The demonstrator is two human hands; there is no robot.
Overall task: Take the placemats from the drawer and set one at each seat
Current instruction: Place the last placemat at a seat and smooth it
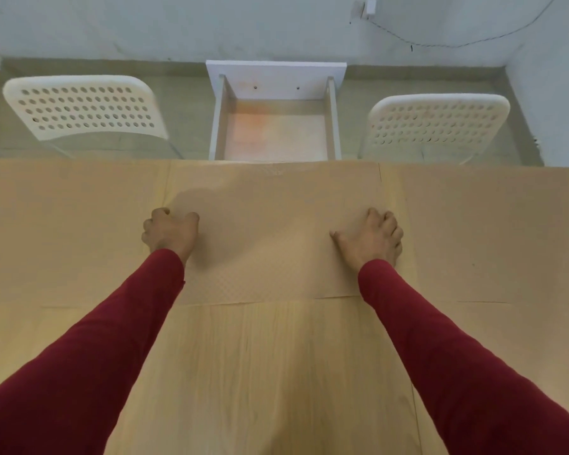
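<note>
While both arms reach forward from the bottom corners of the frame, the pale wooden worktop (270,362) fills the lower two thirds of the picture. Lying flat across its middle, up to the far edge, is a tan textured placemat (270,224). More placemats seem to lie to its left and right, though their edges are faint. Beyond the far edge, at upper centre, a white drawer (275,126) stands pulled open, its bottom bare and stained orange. One white perforated chair (83,106) sits at upper left, another chair (437,123) at upper right. Both dark red sleeves (89,349) end at the placemat. The left hand (170,233) curls in a tight grip at its left edge; the right hand (370,236) rests near its right edge, fingers curled on it.
</note>
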